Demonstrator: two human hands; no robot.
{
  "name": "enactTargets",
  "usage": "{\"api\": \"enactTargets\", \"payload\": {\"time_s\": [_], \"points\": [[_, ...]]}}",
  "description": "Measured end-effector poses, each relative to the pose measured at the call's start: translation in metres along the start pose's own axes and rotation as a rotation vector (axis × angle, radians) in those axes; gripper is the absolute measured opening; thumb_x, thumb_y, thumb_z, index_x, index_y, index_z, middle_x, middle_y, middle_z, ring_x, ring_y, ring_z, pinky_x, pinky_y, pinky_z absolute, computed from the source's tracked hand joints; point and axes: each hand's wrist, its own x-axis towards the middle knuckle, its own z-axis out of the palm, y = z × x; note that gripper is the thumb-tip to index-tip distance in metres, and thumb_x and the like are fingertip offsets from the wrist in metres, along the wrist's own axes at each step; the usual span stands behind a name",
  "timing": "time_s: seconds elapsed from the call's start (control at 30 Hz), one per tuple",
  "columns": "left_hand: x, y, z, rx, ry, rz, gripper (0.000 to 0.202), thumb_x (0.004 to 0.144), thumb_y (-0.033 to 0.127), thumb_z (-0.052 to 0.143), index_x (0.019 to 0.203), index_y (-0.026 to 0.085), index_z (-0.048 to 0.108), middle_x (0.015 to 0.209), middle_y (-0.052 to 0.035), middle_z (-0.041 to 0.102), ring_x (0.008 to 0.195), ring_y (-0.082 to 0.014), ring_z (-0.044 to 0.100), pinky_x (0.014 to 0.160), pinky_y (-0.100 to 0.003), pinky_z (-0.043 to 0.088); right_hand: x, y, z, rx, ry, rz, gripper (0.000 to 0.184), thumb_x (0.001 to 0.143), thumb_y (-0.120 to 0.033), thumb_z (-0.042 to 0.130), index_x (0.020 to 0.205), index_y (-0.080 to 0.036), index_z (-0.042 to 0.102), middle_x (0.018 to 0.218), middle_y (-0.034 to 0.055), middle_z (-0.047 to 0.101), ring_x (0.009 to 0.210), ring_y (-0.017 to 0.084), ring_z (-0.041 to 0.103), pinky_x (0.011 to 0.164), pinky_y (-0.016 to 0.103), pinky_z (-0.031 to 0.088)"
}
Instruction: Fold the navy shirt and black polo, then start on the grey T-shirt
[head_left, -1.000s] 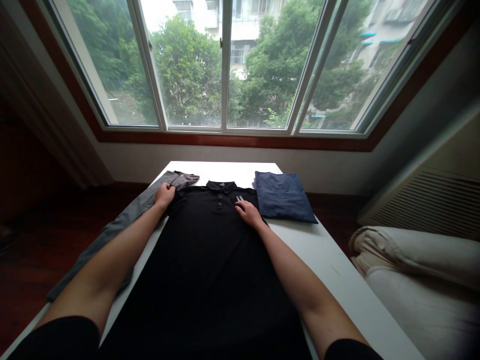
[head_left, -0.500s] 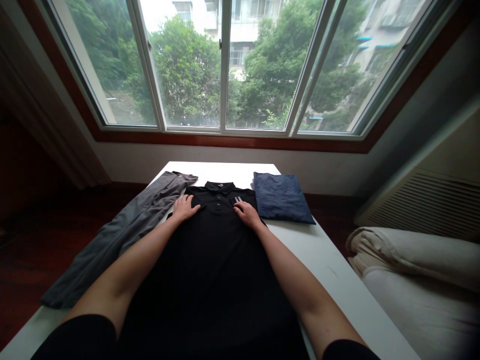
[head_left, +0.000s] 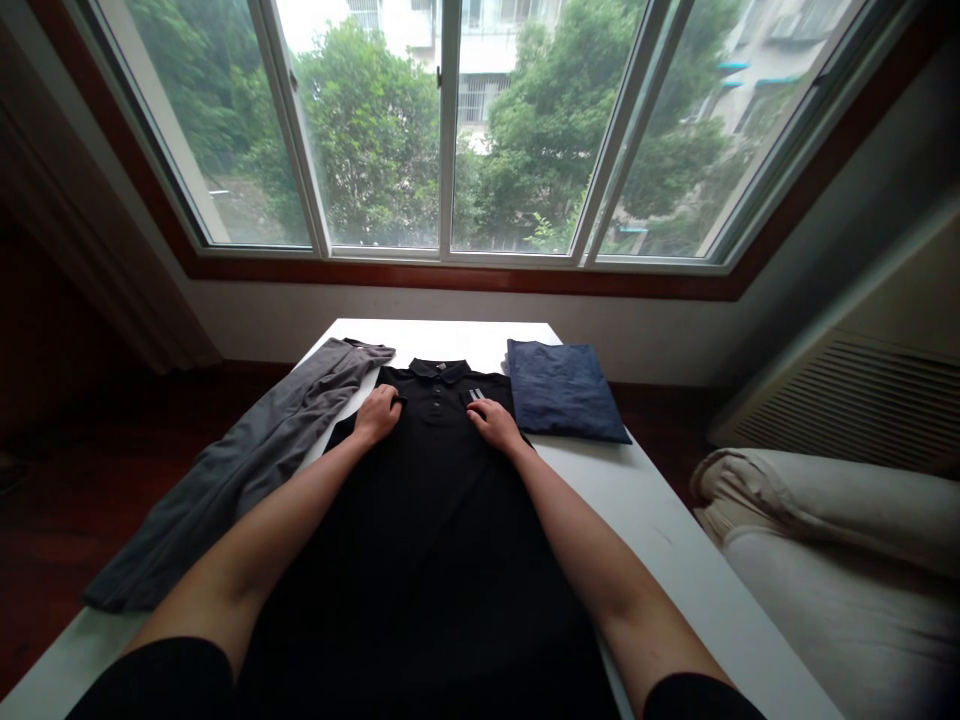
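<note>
A black polo shirt [head_left: 439, 470] lies face up, its buttoned collar at the far end and its lower part reaching toward me. On the left side of its chest, my left hand [head_left: 379, 412] is closed with the fingers curled on the dark fabric; a bit of cloth shows at the fingertips. My right hand [head_left: 493, 424] is on the right side of the chest, its bent fingers and thumb gripping the fabric beside a small grey-striped patch. Exactly how much cloth each hand holds is hidden.
Grey trousers [head_left: 232, 480] lie along the left of the white table [head_left: 645, 540], hanging over its edge. A folded dark blue garment [head_left: 564, 392] sits at the far right. Beyond are a window and wall; a pale padded roll [head_left: 832, 500] is on the right.
My left hand has gone from spread fingers on the shirt to curled fingers, shifting slightly right and pulling in the fabric near the shoulder. My right hand stays nearly in place.
</note>
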Motion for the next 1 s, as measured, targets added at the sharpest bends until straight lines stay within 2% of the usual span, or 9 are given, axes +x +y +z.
{"api": "enactTargets", "payload": {"time_s": [0.1,0.2,0.33,0.47,0.6,0.73,0.87,1.0], "points": [[-0.003,0.005,0.002,-0.036,-0.124,0.107,0.021,0.097,0.036,0.055,0.101,0.022,0.070,0.113,-0.0084,0.068,0.110,-0.0264,0.060,0.101,-0.037,0.045,0.000,0.001,0.001,0.002,0.006,-0.006,0.027,0.101,-0.035,0.057,0.120,-0.025,0.074,0.133,0.0074,0.069,0.126,0.022,0.061,0.111,0.035,0.043],[-0.004,0.005,0.007,-0.069,-0.167,0.112,0.034,0.100,0.050,0.050,0.096,0.023,0.071,0.114,-0.0077,0.068,0.108,-0.0258,0.061,0.100,-0.037,0.046,0.001,0.002,0.002,-0.001,0.009,-0.010,0.026,0.101,-0.035,0.057,0.119,-0.025,0.074,0.133,0.0079,0.068,0.126,0.022,0.061,0.110,0.035,0.043],[0.005,0.000,0.016,-0.101,-0.106,0.023,0.038,0.104,0.047,0.043,0.115,0.022,0.069,0.124,-0.0093,0.066,0.117,-0.0258,0.060,0.105,-0.037,0.045,0.000,0.002,0.002,-0.002,0.010,-0.010,0.026,0.101,-0.035,0.058,0.119,-0.025,0.074,0.133,0.0078,0.068,0.126,0.022,0.061,0.110,0.035,0.043],[0.019,-0.009,0.027,-0.044,-0.102,-0.035,0.040,0.100,0.037,0.049,0.133,0.018,0.062,0.142,-0.0133,0.060,0.133,-0.0266,0.053,0.117,-0.037,0.035,-0.001,0.001,0.001,0.001,0.010,0.000,0.025,0.101,-0.035,0.058,0.118,-0.026,0.074,0.133,0.0073,0.069,0.127,0.023,0.060,0.111,0.036,0.043],[0.028,-0.025,0.040,0.008,-0.205,-0.069,0.057,0.098,0.049,0.053,0.146,0.017,0.053,0.160,-0.0171,0.044,0.151,-0.0319,0.035,0.123,-0.045,0.025,-0.002,0.002,0.001,0.011,0.028,-0.024,0.023,0.100,-0.034,0.059,0.115,-0.025,0.075,0.130,0.0068,0.070,0.125,0.022,0.061,0.110,0.034,0.044],[0.036,-0.051,0.044,0.103,-0.281,-0.159,0.070,0.101,0.061,0.038,0.157,0.020,0.042,0.169,-0.0177,0.027,0.157,-0.0367,0.022,0.123,-0.057,0.017,-0.002,0.004,0.002,0.017,0.024,-0.022,0.022,0.100,-0.034,0.061,0.114,-0.025,0.075,0.129,0.0063,0.070,0.123,0.021,0.062,0.109,0.033,0.044],[0.043,-0.071,0.041,0.190,-0.302,-0.258,0.076,0.101,0.066,0.029,0.162,0.022,0.035,0.171,-0.0148,0.024,0.157,-0.0380,0.020,0.123,-0.059,0.017,-0.002,0.006,0.004,0.030,0.026,-0.022,0.022,0.100,-0.034,0.061,0.114,-0.025,0.076,0.131,0.0070,0.070,0.124,0.022,0.062,0.110,0.035,0.045],[0.047,-0.074,0.037,0.241,-0.288,-0.289,0.075,0.101,0.063,0.025,0.163,0.021,0.034,0.170,-0.0139,0.028,0.156,-0.0354,0.023,0.124,-0.055,0.020,-0.001,0.009,0.006,0.047,0.047,-0.043,0.021,0.099,-0.034,0.062,0.112,-0.025,0.076,0.129,0.0071,0.070,0.124,0.023,0.062,0.109,0.036,0.045]]}}
